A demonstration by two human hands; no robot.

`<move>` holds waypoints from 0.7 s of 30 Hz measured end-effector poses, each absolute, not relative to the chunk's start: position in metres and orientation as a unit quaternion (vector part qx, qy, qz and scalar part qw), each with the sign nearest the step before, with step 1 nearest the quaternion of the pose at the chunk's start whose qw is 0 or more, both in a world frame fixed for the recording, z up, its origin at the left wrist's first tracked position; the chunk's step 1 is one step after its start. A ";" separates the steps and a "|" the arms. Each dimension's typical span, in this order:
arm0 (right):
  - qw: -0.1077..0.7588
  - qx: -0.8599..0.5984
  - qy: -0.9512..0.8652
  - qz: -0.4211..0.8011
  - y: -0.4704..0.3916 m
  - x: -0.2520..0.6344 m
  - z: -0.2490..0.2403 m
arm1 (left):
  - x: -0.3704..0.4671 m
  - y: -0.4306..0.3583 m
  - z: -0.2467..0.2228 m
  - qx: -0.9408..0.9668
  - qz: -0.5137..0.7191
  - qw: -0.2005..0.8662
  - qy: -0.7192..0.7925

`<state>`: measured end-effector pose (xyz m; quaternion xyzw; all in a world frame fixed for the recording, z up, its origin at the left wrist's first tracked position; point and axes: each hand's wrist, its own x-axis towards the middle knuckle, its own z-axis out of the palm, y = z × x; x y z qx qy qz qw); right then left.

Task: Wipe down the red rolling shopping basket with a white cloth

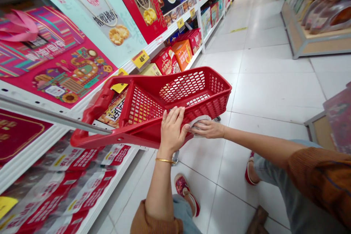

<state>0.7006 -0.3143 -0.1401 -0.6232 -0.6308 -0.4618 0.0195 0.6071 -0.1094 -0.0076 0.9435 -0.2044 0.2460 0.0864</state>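
A red plastic shopping basket cart stands in the middle of the view, its upper basket empty, with a long red handle frame toward the left. My left hand, with a gold bangle at the wrist, rests on the near rim, fingers extended over the edge. Against the outer side wall, just right of it, my right hand presses a whitish cloth; its fingers lie over the cloth. The two hands are close together, thumb of the left near the cloth.
Shelves of boxed and bagged snacks run along the left, close to the cart handle. A metal bar crosses at the left. Display stands are on the right. White floor tiles extend between; my feet are below.
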 end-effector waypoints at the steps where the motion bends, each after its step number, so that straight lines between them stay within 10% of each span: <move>1: 0.022 -0.626 -0.634 -0.453 -0.317 0.702 -0.141 | 0.607 -0.109 -0.008 0.944 0.246 0.085 -0.204; 21: 0.144 -0.696 -0.511 -0.484 -0.333 0.668 -0.075 | 0.605 -0.110 -0.012 0.943 0.267 0.062 -0.190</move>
